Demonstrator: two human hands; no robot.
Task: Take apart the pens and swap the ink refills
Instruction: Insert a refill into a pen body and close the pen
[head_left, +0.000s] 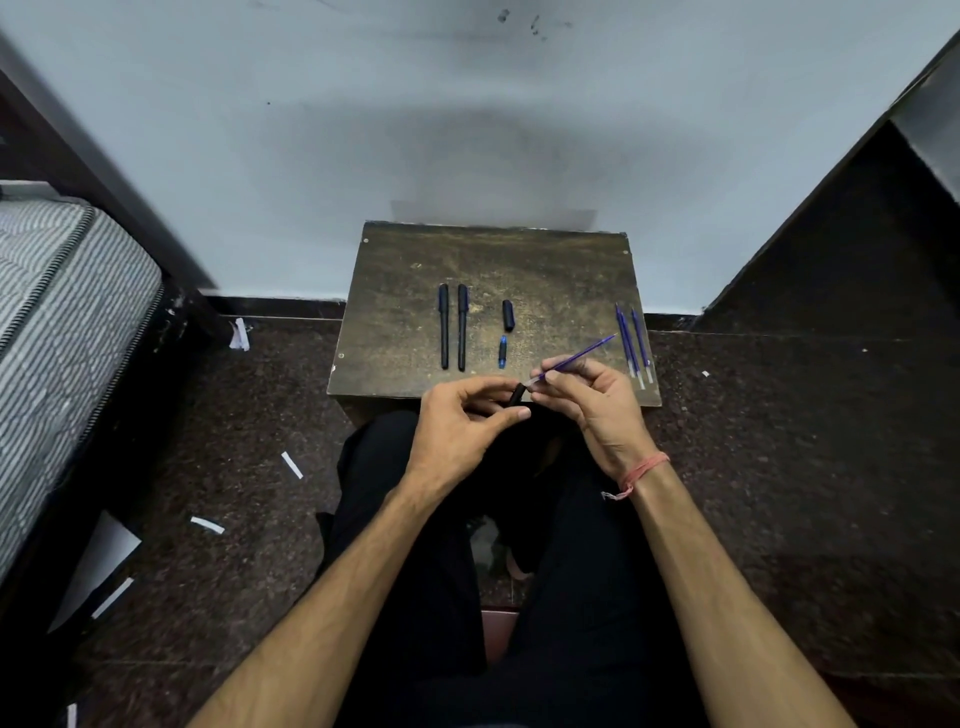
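My left hand (470, 415) grips a black pen barrel (516, 394) at the near edge of a small wooden table (561, 275). My right hand (592, 397) pinches a blue ink refill (582, 357) whose near end meets the barrel's opening. Two whole black pens (453, 326) lie side by side on the table's left half. A black cap (508, 315) and a blue grip section (503, 352) lie in the middle. Three spare blue refills (632, 340) rest by the right edge.
The table stands against a pale wall (467, 130). A striped mattress (57, 332) on a dark frame is at the left, a dark cabinet (857, 249) at the right. White paper scraps (292, 465) litter the dark floor. My legs in black trousers (415, 571) are below.
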